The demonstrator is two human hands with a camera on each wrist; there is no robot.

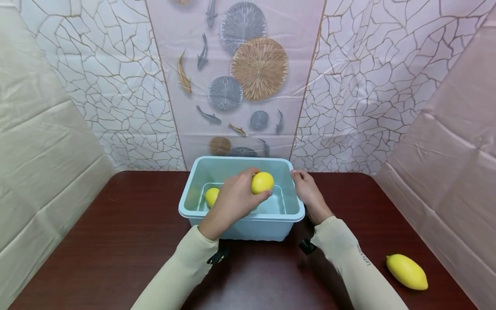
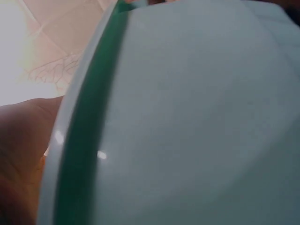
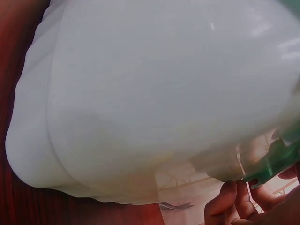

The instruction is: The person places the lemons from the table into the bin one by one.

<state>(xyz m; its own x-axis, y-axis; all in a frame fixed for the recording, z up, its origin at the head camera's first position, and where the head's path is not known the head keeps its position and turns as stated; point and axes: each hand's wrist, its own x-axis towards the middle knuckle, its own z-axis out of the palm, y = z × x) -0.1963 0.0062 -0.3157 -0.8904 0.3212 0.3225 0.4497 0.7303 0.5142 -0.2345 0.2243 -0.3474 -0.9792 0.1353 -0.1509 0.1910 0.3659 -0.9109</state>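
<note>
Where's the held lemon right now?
Near the middle of the head view, the lemon is gripped by the left hand over the light blue tub, left of the right hand at the rim.

A dark red-brown table (image 1: 128, 241) meets a white back wall (image 1: 356, 103) veined with gold cracks, its pink middle panel (image 1: 294, 38) printed with fish and discs; creased beige sheets (image 1: 31, 155) flank both sides.

The head camera peers forward and down over the tabletop (image 1: 128, 241). Both wrist cameras crowd close — sharing the tub (image 1: 252, 229).
</note>
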